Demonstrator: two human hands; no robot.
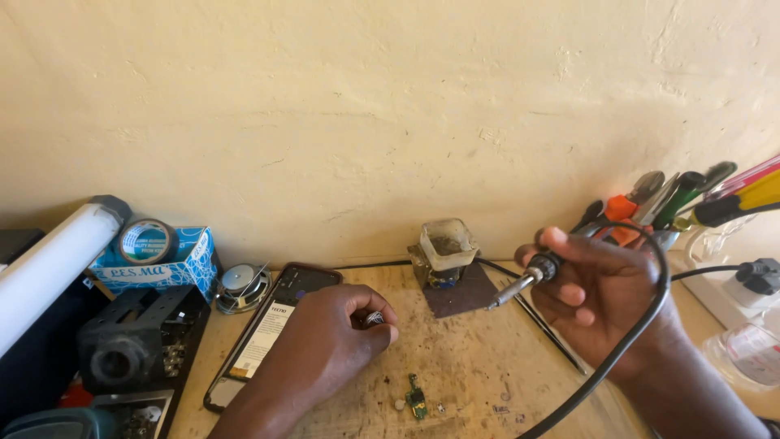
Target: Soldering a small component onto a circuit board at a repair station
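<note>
My right hand [605, 297] grips a soldering iron [532, 275] by its black handle, tip pointing left and down toward a square dark pad, its black cord looping down past my wrist. My left hand [325, 345] rests on the wooden bench, fingers curled around a small shiny coil, likely solder wire [374, 319]. Part of an opened phone [268, 325] lies under and left of this hand. A small green circuit board [416, 398] lies on the bench just below my left hand's fingers, touched by neither hand.
A small cloudy square tub [447, 242] stands against the wall on a dark pad. At the right, a holder of screwdrivers and pliers [658, 203], a power strip [756, 280] and a clear container. At the left, a white tube [49, 268], tape roll on a blue box [150, 244], small speaker [240, 284], black metal part [138, 337].
</note>
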